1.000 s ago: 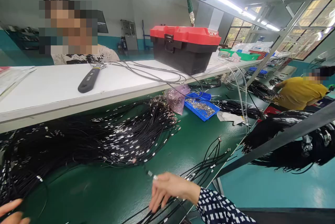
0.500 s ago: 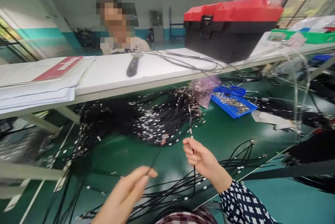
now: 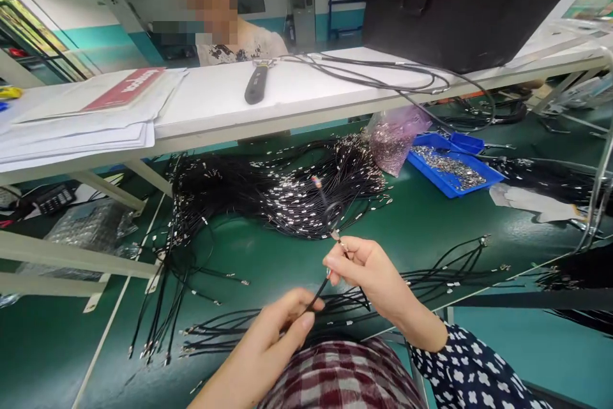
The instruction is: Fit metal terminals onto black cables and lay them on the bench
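Observation:
My left hand (image 3: 282, 329) pinches a thin black cable (image 3: 318, 294) between thumb and fingers. That cable's end reaches up to the fingers of my right hand (image 3: 366, 272). My right hand is closed on a black cable end too, with a looped piece (image 3: 334, 212) and a reddish tip standing out above the fingers. Whether the two pieces are joined is hidden by the fingers. Beneath both hands, several black cables (image 3: 230, 326) lie along the green table's (image 3: 268, 262) front. Beyond them spreads a large bundle of black cables (image 3: 225, 195) with white labels.
A blue tray (image 3: 447, 189) of small metal parts stands at right, beside a pinkish bag (image 3: 395, 141) of similar parts. Above runs a white shelf (image 3: 211, 103) with papers (image 3: 86, 109), a dark-handled tool (image 3: 257, 83) and a black toolbox (image 3: 460, 13). A person (image 3: 244, 42) is behind it.
My left hand has moved up and right, bringing its cable end to my right hand's fingers. The view has tilted down, and the cable piece above my right hand now leans left.

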Action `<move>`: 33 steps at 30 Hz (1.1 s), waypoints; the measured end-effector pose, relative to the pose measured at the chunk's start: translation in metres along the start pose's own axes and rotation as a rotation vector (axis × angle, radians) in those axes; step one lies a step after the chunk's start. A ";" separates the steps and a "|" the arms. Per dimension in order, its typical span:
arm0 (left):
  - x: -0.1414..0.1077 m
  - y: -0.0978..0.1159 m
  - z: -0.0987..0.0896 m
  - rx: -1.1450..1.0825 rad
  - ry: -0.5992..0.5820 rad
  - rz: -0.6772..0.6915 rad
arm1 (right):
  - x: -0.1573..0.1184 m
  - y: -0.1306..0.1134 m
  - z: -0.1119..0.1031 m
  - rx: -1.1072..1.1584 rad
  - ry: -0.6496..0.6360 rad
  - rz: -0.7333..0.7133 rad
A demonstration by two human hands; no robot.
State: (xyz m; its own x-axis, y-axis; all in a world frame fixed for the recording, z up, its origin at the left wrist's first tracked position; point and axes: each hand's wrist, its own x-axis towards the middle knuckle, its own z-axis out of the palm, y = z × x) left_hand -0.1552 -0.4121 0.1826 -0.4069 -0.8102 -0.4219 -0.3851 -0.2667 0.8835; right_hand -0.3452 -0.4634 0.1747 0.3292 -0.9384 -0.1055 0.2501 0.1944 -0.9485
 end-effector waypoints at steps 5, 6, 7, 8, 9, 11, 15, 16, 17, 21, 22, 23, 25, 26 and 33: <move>0.003 0.017 0.011 -0.163 0.154 0.144 | -0.002 -0.004 0.010 0.056 -0.139 0.050; 0.003 0.019 0.012 -0.170 0.168 0.158 | -0.003 -0.004 0.010 0.059 -0.130 0.048; 0.003 0.020 0.012 -0.174 0.170 0.167 | -0.003 -0.004 0.010 0.059 -0.121 0.048; 0.002 0.020 0.012 -0.176 0.164 0.172 | -0.004 -0.003 0.009 0.056 -0.116 0.051; 0.002 0.021 0.012 -0.176 0.157 0.169 | -0.005 -0.003 0.008 0.053 -0.112 0.054; 0.001 0.021 0.012 -0.181 0.158 0.148 | -0.006 -0.002 0.007 0.042 -0.115 0.054; 0.004 0.020 0.013 -0.234 0.162 0.110 | -0.006 -0.004 0.008 -0.003 -0.103 0.027; 0.004 0.019 0.013 -0.259 0.150 0.112 | -0.005 -0.003 0.008 -0.009 -0.109 0.036; 0.005 0.018 0.014 -0.284 0.139 0.116 | -0.005 -0.002 0.008 -0.004 -0.113 0.059; 0.006 0.013 0.015 -0.338 0.123 0.118 | -0.003 0.010 0.008 0.101 -0.122 0.215; 0.006 0.011 0.015 -0.341 0.126 0.116 | -0.003 0.013 0.008 0.124 -0.125 0.241; 0.007 0.010 0.014 -0.345 0.127 0.114 | -0.003 0.015 0.008 0.134 -0.125 0.250; 0.009 0.009 0.014 -0.350 0.138 0.114 | -0.003 0.017 0.009 0.120 -0.113 0.223; 0.011 0.008 0.013 -0.347 0.153 0.114 | -0.003 0.018 0.010 0.103 -0.104 0.202; 0.017 0.006 0.014 -0.313 0.263 0.101 | -0.005 0.020 0.019 0.010 -0.063 0.123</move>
State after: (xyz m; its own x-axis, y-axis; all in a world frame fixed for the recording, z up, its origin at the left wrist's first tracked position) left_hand -0.1762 -0.4197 0.1783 -0.1892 -0.9351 -0.2997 -0.0670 -0.2922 0.9540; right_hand -0.3250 -0.4496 0.1622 0.4147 -0.8874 -0.2016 0.2131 0.3100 -0.9265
